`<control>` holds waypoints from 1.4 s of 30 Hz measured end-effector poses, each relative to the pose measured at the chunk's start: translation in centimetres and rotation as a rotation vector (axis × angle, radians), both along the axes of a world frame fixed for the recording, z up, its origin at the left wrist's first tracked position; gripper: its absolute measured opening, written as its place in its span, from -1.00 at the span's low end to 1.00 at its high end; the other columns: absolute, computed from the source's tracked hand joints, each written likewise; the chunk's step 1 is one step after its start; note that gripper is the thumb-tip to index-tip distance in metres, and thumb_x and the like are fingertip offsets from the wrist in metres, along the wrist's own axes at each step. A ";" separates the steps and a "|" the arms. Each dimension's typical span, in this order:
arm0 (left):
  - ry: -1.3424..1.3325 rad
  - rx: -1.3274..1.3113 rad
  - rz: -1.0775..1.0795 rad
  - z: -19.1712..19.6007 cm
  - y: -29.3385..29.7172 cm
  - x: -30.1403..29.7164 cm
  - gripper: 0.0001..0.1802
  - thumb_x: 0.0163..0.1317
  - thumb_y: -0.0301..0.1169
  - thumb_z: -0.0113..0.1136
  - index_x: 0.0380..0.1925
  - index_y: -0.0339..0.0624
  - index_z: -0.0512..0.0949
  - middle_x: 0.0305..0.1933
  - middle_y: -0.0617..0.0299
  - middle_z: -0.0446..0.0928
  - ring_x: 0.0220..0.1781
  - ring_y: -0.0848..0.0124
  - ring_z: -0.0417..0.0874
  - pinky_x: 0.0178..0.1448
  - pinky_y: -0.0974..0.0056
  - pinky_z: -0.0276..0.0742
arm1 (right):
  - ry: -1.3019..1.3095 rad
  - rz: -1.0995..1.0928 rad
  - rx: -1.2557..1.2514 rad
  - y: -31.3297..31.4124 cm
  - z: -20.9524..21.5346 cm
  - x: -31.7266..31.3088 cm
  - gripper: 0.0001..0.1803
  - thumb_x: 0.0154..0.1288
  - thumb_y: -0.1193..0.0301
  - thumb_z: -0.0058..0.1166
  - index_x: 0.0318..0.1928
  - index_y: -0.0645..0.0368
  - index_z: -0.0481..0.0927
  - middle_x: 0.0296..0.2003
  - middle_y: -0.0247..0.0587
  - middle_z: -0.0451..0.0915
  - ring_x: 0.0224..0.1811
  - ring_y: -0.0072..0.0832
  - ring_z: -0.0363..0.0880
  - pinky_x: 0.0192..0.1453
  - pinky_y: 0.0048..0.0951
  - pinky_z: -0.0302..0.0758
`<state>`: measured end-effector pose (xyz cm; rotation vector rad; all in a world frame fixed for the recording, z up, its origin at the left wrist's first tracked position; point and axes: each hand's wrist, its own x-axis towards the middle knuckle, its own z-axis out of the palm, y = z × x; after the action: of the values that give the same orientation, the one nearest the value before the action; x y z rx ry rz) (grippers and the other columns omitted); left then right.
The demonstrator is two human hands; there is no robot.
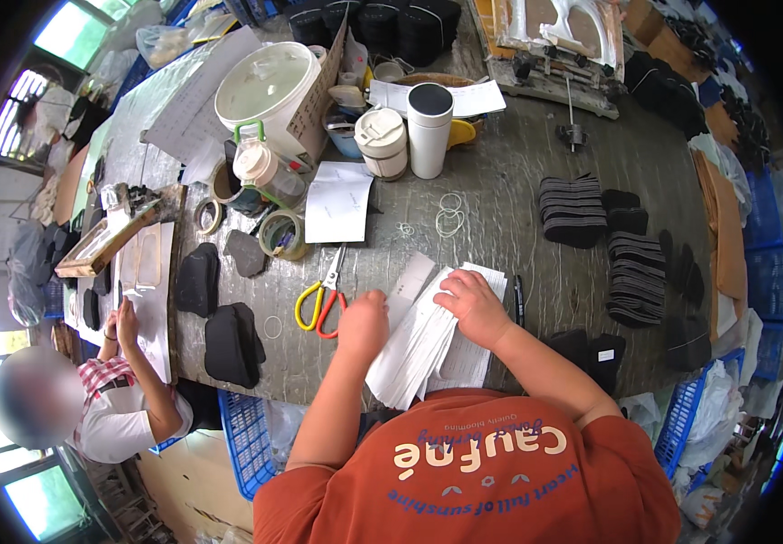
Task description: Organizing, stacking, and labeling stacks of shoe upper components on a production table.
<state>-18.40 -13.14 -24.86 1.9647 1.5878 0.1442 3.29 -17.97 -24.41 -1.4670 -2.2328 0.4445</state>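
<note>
A thick, fanned stack of white paper slips [414, 349] lies at the table's front edge, close against my body. My right hand [475, 306] grips the top of the stack, fingers bent over its far end. My left hand [364, 324] is closed at the stack's left side; its fingertips are hidden, and what they hold cannot be made out. Between the hands a pale grey strip of card [411, 279] sticks out beyond the slips. Scissors [323, 295] with one yellow and one red handle lie just left of my left hand. A black pen [518, 301] rests right of the slips.
Stacks of dark fabric pieces [636, 276] stand at the right, and black pads [233, 344] at the left. Farther back are a white tumbler [429, 131], a lidded cup [380, 143], tape rolls [282, 234] and a white bucket [264, 86]. Another person [124, 399] works at the left.
</note>
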 end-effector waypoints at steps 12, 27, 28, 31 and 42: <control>0.093 0.184 -0.372 5.4 -1.0 1.7 -0.85 -0.01 -0.56 -0.01 -0.40 -0.24 0.50 -0.34 0.00 0.49 -0.29 0.09 0.57 -0.29 0.14 0.54 | 0.004 -0.019 0.028 1.0 0.9 -0.4 -0.72 -0.06 0.59 -0.05 -0.29 0.10 0.60 -0.22 -0.20 0.48 -0.04 -0.25 0.39 0.04 -0.31 0.32; -0.553 -0.507 0.005 0.4 0.0 -0.4 -0.59 0.03 -0.30 0.33 -0.18 -0.38 0.54 -0.27 0.05 0.60 -0.20 0.36 0.60 -0.09 0.32 0.47 | 0.061 -0.143 0.062 0.8 0.2 -1.3 -0.49 -0.15 0.66 0.07 -0.09 -0.03 0.60 0.11 -0.09 0.35 0.24 -0.14 0.22 0.26 -0.22 0.28; -0.576 -0.545 0.027 0.6 0.1 -0.5 -0.60 0.04 -0.31 0.32 -0.19 -0.38 0.54 -0.27 0.07 0.60 -0.22 0.39 0.59 -0.09 0.34 0.47 | 0.077 -0.142 0.066 0.7 -0.1 -1.2 -0.48 -0.15 0.64 0.09 -0.08 -0.06 0.60 0.14 -0.08 0.33 0.25 -0.12 0.21 0.26 -0.22 0.29; -0.607 -0.593 0.062 -0.2 0.2 -0.7 -0.64 0.06 -0.35 0.30 -0.19 -0.37 0.54 -0.28 0.12 0.60 -0.24 0.44 0.57 -0.11 0.36 0.47 | 0.105 -0.132 0.128 0.2 -0.7 -1.0 -0.49 -0.17 0.62 0.13 -0.10 -0.06 0.61 0.15 -0.07 0.32 0.24 -0.10 0.21 0.25 -0.21 0.30; -0.563 -0.011 -0.159 -0.5 -0.6 -0.4 -0.78 0.14 -0.57 0.09 -0.18 -0.32 0.51 -0.02 -0.02 0.50 -0.03 0.27 0.54 0.01 0.33 0.43 | 0.233 -0.149 0.204 -0.2 -1.3 -0.6 -0.56 -0.24 0.62 0.25 -0.22 0.05 0.53 0.06 -0.09 0.36 0.18 -0.05 0.29 0.19 -0.21 0.36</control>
<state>-18.79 -13.73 -25.34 1.8178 1.0621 0.5672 2.65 -18.14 -25.71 -1.3868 -1.9123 0.3121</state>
